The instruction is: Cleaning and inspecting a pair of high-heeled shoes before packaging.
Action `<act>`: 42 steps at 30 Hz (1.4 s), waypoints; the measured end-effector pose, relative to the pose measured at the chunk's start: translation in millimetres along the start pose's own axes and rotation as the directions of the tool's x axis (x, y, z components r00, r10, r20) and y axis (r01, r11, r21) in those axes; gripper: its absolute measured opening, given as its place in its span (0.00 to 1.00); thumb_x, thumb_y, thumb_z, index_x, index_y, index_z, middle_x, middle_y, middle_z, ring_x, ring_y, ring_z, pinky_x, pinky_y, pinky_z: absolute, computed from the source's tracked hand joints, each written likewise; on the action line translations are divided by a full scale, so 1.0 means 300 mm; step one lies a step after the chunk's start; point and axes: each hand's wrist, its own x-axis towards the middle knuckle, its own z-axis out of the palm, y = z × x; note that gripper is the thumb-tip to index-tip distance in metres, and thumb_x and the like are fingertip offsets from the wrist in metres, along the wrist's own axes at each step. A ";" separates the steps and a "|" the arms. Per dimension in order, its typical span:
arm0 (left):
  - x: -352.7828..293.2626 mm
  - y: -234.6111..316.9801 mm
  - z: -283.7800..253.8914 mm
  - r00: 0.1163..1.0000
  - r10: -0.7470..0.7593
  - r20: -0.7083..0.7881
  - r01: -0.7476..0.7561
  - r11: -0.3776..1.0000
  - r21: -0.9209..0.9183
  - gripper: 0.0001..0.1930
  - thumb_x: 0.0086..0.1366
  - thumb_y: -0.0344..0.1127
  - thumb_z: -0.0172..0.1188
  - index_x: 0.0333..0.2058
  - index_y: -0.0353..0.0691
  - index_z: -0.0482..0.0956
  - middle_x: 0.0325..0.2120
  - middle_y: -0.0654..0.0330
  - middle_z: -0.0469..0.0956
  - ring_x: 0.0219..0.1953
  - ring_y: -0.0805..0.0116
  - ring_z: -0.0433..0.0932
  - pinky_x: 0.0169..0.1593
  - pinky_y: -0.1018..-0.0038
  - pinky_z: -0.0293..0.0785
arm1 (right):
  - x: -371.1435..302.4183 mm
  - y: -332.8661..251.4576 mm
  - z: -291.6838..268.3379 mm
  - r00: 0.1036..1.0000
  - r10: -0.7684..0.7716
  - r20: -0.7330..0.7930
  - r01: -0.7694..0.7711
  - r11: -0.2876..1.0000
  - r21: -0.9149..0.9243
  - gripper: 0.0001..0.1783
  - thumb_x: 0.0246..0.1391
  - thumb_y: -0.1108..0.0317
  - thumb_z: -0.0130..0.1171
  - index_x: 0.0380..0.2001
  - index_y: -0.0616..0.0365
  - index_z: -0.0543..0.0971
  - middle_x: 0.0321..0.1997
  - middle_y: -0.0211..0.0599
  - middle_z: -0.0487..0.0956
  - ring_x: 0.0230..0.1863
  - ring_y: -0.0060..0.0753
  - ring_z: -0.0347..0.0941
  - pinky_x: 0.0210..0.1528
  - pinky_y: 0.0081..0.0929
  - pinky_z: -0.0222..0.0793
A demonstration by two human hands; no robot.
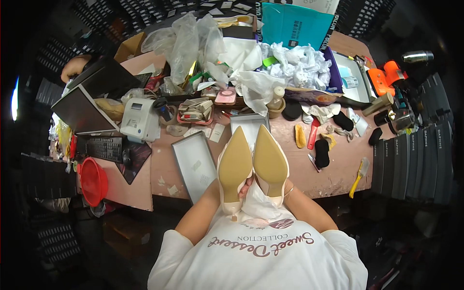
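Here in the head view I've got two pale pointed shoes raised between my forearms, just in front of my shirt, toes pointing away and tan soles facing up: the left shoe [235, 169] beside the right shoe [270, 160], probably turned this way so both undersides show at once. My left hand [245, 188] shows only as fingers in the gap between them, curled, I judge, around the left shoe near its heel. My right hand [289, 185] goes in behind the right shoe; how its fingers close, I cannot tell. White paper [257, 205] bunches between the heels. Past the left shoe, a grey box [195, 164] lies open on the tabletop [338, 183]; a second box [248, 123] sits beyond the toes, both likely near for easy reach. Off to the right, black pads [322, 153], a red tool [313, 130] and a yellow-handled brush [359, 178] lie loose, handy to that side. And at the back, crumpled paper [299, 67] fills a purple box [335, 72], whose walls seem to stop it spilling.
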 end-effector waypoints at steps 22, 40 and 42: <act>-0.181 0.117 -0.093 0.993 -0.023 -0.113 0.032 0.996 0.080 0.26 0.63 0.40 0.62 0.56 0.36 0.68 0.30 0.52 0.79 0.22 0.64 0.79 0.22 0.71 0.76 | 0.050 -0.012 -0.064 0.548 -0.833 -0.074 -0.080 0.035 -0.996 0.32 0.59 0.58 0.60 0.60 0.66 0.67 0.59 0.56 0.69 0.57 0.53 0.68 0.59 0.39 0.65; 0.109 -0.231 0.128 0.927 0.146 -0.346 -0.023 0.941 0.337 0.42 0.56 0.47 0.60 0.67 0.39 0.55 0.56 0.44 0.69 0.52 0.49 0.76 0.50 0.61 0.80 | -0.258 -0.458 -0.280 0.559 -0.797 -0.230 -0.614 -0.212 -0.761 0.32 0.51 0.44 0.64 0.48 0.60 0.72 0.48 0.56 0.73 0.45 0.56 0.75 0.47 0.46 0.72; 0.089 -0.226 0.168 0.890 0.150 -0.430 -0.014 0.953 0.303 0.41 0.58 0.50 0.57 0.66 0.36 0.57 0.56 0.44 0.70 0.51 0.50 0.76 0.49 0.62 0.80 | -0.261 -0.526 -0.375 0.508 -0.792 -0.339 -0.740 -0.199 -0.643 0.33 0.48 0.44 0.66 0.47 0.59 0.71 0.47 0.58 0.73 0.46 0.56 0.75 0.46 0.46 0.73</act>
